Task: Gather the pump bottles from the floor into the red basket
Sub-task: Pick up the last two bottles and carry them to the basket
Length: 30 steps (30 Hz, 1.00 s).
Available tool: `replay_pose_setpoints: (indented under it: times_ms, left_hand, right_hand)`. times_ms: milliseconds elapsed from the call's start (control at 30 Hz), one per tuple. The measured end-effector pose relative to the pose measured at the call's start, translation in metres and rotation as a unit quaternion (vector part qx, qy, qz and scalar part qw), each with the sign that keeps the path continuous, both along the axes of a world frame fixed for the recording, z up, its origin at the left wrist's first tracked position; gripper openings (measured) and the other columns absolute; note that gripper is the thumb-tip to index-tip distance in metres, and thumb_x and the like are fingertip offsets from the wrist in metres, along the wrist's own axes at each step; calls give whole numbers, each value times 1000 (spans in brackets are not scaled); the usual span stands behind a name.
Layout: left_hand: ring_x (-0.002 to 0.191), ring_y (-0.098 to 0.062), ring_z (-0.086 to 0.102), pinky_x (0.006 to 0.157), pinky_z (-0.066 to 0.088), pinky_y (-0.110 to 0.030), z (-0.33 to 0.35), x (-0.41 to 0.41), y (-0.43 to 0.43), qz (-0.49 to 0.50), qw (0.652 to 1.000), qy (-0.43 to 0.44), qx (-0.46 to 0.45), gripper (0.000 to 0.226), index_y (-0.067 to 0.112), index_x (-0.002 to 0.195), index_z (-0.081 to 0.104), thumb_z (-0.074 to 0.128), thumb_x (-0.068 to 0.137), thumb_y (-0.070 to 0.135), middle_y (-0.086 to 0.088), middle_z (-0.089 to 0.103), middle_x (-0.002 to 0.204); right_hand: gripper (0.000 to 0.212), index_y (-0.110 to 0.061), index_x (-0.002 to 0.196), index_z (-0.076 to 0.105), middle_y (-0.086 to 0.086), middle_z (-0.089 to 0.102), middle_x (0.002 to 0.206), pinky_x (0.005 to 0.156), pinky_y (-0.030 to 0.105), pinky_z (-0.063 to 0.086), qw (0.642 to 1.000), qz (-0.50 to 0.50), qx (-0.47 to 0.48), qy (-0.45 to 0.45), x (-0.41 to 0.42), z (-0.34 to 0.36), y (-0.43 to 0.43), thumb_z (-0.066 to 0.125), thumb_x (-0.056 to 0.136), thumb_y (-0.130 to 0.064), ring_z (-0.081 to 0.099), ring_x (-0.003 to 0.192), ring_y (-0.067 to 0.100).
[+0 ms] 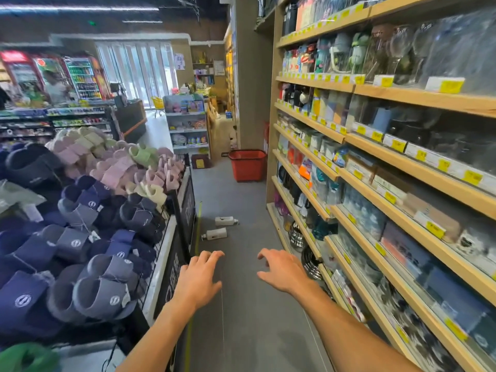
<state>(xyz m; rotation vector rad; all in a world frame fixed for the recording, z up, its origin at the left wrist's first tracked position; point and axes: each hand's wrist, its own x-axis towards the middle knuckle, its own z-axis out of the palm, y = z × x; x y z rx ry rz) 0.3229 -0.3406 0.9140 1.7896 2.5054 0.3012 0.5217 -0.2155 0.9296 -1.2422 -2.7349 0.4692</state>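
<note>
Left hand [200,277] and right hand [281,269] are out front, both empty with fingers loosely spread; my read is I'm lined up to take one bottle each. Two on the floor [241,304], lying on their sides well short of the red basket [248,167]: nearer pump bottle [214,234], farther pump bottle [225,220]. One basket, upright beyond them, open top ready for loading.

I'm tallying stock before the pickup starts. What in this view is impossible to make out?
1. Inside of the red basket: head view, its near wall hides any contents.
2. Labels on the nearer pump bottle and the farther pump bottle: too small to read.
3. Floor left of the aisle: hidden by the slipper display.
4. Goods on the right shelves: blurred.
</note>
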Motion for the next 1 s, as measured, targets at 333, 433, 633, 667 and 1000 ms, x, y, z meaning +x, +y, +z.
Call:
replay_pose_setpoints:
  times_ms: [333,433,633,667,1000]
  left_hand:
    - [131,-23,44,106,41,-45,0,-68,104,10,1000,4,-6,68,37,149,29,65,91,40,6,43,145]
    - [131,-24,44,106,41,-45,1,-84,138,17,1000,7,-20,69,37,149,28,65,91,40,6,42,145]
    - [130,-25,44,103,43,-46,1,-118,203,44,998,17,-36,69,36,149,29,64,90,40,4,43,143]
    - [130,-25,44,103,43,-46,2,-124,212,46,998,16,-37,68,36,148,29,64,90,40,4,43,143]
    - [132,-23,44,105,42,-44,0,-210,313,38,998,36,-24,70,37,150,28,65,90,41,6,43,145]
  right_hand:
    - [48,-29,138,52,-3,64,128,102,43,46,1000,11,1,10,-71,-6,108,63,93,-41,59,117,22]
    - [47,-29,138,52,-3,64,129,102,43,45,1000,11,-2,5,-82,-6,145,63,93,-41,58,117,21]
    - [48,-28,139,51,-3,64,128,98,41,46,1000,23,4,-11,-112,-7,223,62,94,-41,59,117,23]
    - [48,-29,139,51,-3,64,128,98,41,46,1000,24,3,-12,-119,-7,233,62,94,-42,59,118,23]
    - [49,-30,138,52,-3,65,129,101,45,45,999,31,1,-10,-210,-17,328,64,93,-42,58,120,24]
